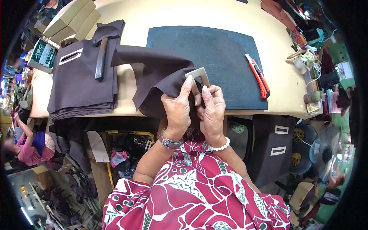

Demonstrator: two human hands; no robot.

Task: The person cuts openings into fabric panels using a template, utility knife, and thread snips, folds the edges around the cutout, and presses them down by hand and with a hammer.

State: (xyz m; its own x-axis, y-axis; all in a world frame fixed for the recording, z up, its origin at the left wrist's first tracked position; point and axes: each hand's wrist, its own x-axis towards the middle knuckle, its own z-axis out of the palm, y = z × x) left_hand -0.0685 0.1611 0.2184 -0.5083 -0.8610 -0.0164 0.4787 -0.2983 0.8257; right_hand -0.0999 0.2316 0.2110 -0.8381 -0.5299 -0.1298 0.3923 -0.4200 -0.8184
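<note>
My left hand [177,113] is closed on a dark brown sheet of fabric or leather [159,63], its thumb pressing a pale rectangular frame [202,73] at the sheet's edge. Close beside it, my right hand [212,109] pinches the lower side of the same frame, thumb against fingers. The frame is tilted up, and its lower part is hidden behind my fingers. The sheet drapes leftward from my hands, partly over a black cutting mat [199,42]. On the mat's right side lies a red utility knife [258,76], touched by neither hand.
A stack of dark brown sheets [82,86] stands at the left, with a hammer [100,59] on top. Behind are beige boxes [73,21] and a green-and-white box [43,53]. A framed dark panel [268,145] hangs below the table edge. Another person [32,147] is at far left.
</note>
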